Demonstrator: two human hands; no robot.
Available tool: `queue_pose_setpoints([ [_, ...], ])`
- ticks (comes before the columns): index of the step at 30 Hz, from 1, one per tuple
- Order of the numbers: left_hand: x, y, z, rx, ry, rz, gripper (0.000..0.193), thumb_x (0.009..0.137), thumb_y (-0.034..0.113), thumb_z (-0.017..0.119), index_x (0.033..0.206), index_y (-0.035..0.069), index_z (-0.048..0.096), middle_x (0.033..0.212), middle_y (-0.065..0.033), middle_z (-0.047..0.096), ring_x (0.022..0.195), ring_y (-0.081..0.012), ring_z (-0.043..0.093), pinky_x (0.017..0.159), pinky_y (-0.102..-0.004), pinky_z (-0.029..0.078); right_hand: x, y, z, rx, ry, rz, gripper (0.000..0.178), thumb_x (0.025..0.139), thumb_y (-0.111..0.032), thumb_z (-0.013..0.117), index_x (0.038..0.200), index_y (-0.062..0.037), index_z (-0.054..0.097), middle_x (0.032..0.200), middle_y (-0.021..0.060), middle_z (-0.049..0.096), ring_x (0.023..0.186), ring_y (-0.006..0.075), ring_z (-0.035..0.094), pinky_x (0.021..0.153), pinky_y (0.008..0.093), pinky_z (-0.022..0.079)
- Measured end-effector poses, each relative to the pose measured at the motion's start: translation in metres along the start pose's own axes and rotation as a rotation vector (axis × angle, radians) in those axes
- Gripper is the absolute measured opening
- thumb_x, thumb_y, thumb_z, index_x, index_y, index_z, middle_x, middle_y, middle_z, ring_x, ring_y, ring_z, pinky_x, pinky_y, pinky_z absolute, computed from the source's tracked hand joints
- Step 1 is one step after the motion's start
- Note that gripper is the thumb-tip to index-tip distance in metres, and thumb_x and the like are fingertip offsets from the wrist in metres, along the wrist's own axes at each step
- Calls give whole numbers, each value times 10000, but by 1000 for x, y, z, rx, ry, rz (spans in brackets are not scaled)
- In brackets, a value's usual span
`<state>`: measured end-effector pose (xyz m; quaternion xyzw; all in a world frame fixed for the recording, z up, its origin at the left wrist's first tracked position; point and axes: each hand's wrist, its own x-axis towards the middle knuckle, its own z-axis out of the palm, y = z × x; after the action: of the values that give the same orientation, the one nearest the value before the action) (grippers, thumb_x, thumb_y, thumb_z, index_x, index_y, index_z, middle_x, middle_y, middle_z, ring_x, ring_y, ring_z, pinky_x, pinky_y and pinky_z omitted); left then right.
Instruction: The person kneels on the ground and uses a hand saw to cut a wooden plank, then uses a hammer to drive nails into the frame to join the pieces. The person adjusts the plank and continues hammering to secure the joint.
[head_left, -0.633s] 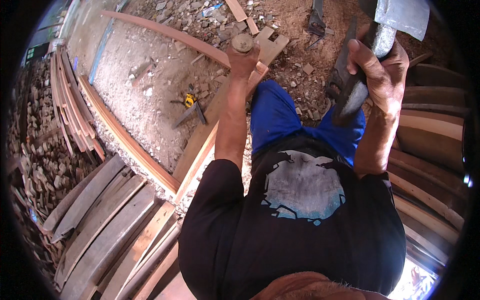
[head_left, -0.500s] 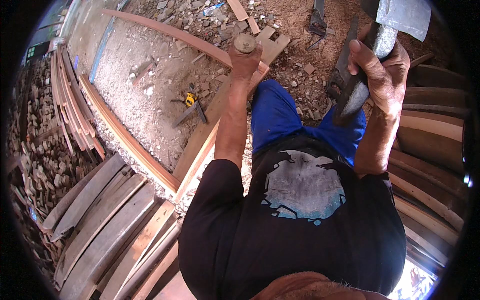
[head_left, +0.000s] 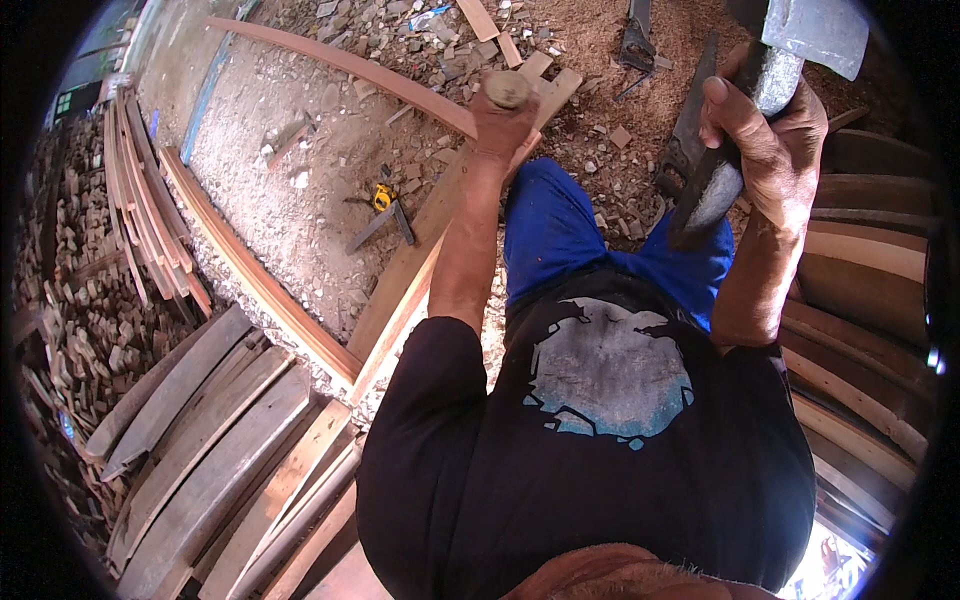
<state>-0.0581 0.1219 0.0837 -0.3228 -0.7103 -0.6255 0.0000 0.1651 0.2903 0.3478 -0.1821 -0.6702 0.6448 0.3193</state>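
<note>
My left hand (head_left: 500, 128) is closed round an upright wooden tool handle (head_left: 509, 89), seen from its round top like a chisel's; any blade below is hidden. It stands over a reddish curved plank (head_left: 350, 66), where that meets a pale board (head_left: 385, 300) with a notched far end. Raised on the right, my right hand (head_left: 770, 150) grips a hatchet (head_left: 712, 195) by its grey, worn handle. The hatchet's broad metal head (head_left: 818, 36) is up at the top right, above my fingers.
A yellow tape measure (head_left: 382, 197) and a square (head_left: 376, 228) lie on the chip-strewn ground at left. Handsaws (head_left: 690, 125) rest beyond my knees. Curved planks are stacked at left (head_left: 225, 480) and right (head_left: 860, 250). Wood offcuts (head_left: 110, 310) pile up at far left.
My left hand has shifted slightly right with the wooden handle, and the reddish plank's near end has moved a little the same way. My right hand and the hatchet have shifted slightly right.
</note>
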Motion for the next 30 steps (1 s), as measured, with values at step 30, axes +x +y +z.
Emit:
queue_pose_setpoints([
  [30, -20, 6, -22, 324, -21, 458, 257, 851, 140, 812, 1026, 5, 682, 949, -126, 738, 843, -280, 723, 808, -399, 577, 28, 131, 80, -1101, -629, -164, 338, 858, -197, 781, 1098, 22, 688, 903, 247, 723, 763, 398, 681, 723, 446, 557],
])
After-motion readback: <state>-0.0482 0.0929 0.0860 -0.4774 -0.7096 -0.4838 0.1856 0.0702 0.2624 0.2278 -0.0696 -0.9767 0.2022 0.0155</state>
